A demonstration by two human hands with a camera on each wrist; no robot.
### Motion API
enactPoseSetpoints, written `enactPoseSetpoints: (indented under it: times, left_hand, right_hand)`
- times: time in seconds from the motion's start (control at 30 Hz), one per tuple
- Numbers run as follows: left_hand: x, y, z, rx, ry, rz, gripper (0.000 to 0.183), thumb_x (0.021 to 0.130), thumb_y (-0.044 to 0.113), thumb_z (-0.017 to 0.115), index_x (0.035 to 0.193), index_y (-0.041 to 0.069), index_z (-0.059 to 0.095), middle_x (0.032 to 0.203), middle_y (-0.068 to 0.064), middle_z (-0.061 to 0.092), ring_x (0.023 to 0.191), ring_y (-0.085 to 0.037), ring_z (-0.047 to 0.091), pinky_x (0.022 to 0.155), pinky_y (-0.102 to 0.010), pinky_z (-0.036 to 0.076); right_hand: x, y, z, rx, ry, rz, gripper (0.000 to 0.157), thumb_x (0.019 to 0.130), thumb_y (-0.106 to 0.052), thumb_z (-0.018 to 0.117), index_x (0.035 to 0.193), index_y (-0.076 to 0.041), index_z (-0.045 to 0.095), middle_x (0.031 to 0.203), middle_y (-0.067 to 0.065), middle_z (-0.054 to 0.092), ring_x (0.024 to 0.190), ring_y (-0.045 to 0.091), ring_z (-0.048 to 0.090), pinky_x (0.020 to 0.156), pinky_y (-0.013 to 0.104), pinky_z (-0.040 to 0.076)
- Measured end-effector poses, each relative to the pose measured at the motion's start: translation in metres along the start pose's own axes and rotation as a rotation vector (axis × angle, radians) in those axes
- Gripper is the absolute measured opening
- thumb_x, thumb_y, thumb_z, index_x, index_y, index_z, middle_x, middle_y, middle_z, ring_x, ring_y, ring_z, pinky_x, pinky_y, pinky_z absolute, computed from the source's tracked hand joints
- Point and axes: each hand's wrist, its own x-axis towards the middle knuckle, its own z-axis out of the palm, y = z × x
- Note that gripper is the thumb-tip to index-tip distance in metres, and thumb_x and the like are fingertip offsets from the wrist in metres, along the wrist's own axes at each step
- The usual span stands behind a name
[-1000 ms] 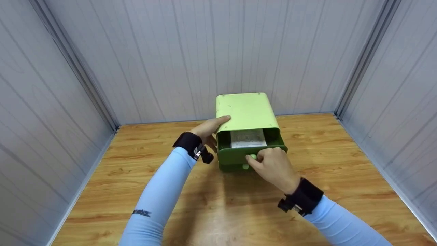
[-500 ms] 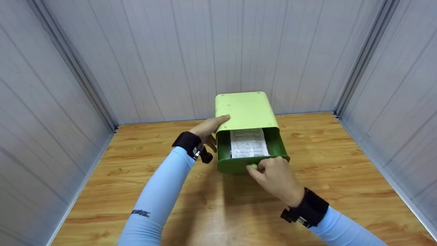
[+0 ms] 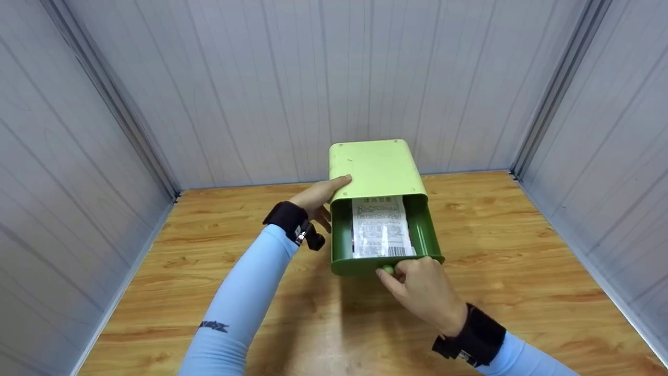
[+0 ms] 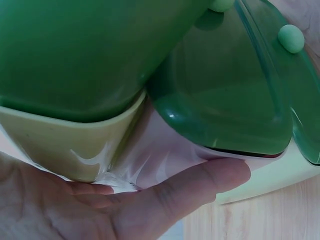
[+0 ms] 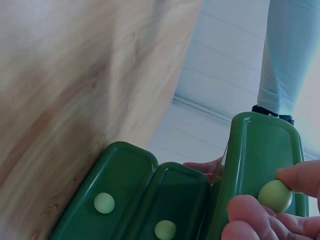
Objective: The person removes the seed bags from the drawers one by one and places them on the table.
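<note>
A small drawer cabinet [image 3: 373,167] with a pale yellow-green top stands near the back wall. Its dark green top drawer [image 3: 360,267] is pulled well out towards me. Inside lies a white printed packet [image 3: 381,227] with a barcode, its back end hidden under the cabinet top. With thumb and fingers, my right hand [image 3: 425,292] pinches the drawer's round light green knob [image 5: 275,196]. My left hand [image 3: 315,201] rests against the cabinet's left side, thumb over the top edge and fingers extended down the side wall.
Two lower drawers, one [image 5: 132,170] at the left and another [image 5: 185,190] beside it in the right wrist view, are closed and bear matching knobs. Wood-patterned flooring [image 3: 209,261] lies under the cabinet. Pale panel walls [image 3: 250,94] enclose the back and both sides.
The right hand has drawn the top drawer out towards me, baring more of the packet. The left hand and cabinet body have stayed nearly still.
</note>
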Motion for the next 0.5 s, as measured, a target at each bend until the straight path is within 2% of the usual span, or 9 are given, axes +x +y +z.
enactPoseSetpoints:
  times: [0.3, 0.43, 0.5]
  left_hand:
    - [-0.0014, 0.0, 0.001, -0.01, -0.003, -0.005, 0.075, 0.106, 0.072, 0.049, 0.146, 0.009, 0.057, 0.145, -0.023, 0.057, 0.114, -0.055, 0.071, 0.098, -0.067, 0.06]
    - [-0.0021, -0.0003, 0.0005, -0.012, 0.001, -0.005, 0.076, 0.106, 0.072, 0.049, 0.148, 0.009, 0.055, 0.145, -0.024, 0.057, 0.117, -0.057, 0.069, 0.099, -0.069, 0.058]
    - [-0.0021, -0.0004, 0.0004, -0.018, 0.001, -0.006, 0.076, 0.106, 0.071, 0.049, 0.15, 0.009, 0.053, 0.145, -0.025, 0.057, 0.118, -0.058, 0.068, 0.101, -0.07, 0.057]
  right_hand:
    - [-0.0046, 0.001, 0.0033, -0.01, 0.031, -0.022, 0.056, 0.099, -0.023, 0.081, 0.054, -0.019, 0.048, 0.05, -0.018, 0.034, 0.044, -0.009, 0.027, 0.042, 0.016, 0.031]
    - [-0.0048, 0.0012, 0.0025, -0.007, 0.041, -0.03, 0.053, 0.099, -0.027, 0.081, 0.055, -0.018, 0.052, 0.05, -0.017, 0.037, 0.045, -0.009, 0.027, 0.043, 0.018, 0.031]
    - [-0.0057, 0.0003, 0.0005, -0.006, 0.049, -0.031, 0.049, 0.099, -0.029, 0.082, 0.057, -0.016, 0.06, 0.049, -0.014, 0.043, 0.046, -0.009, 0.03, 0.044, 0.018, 0.033]
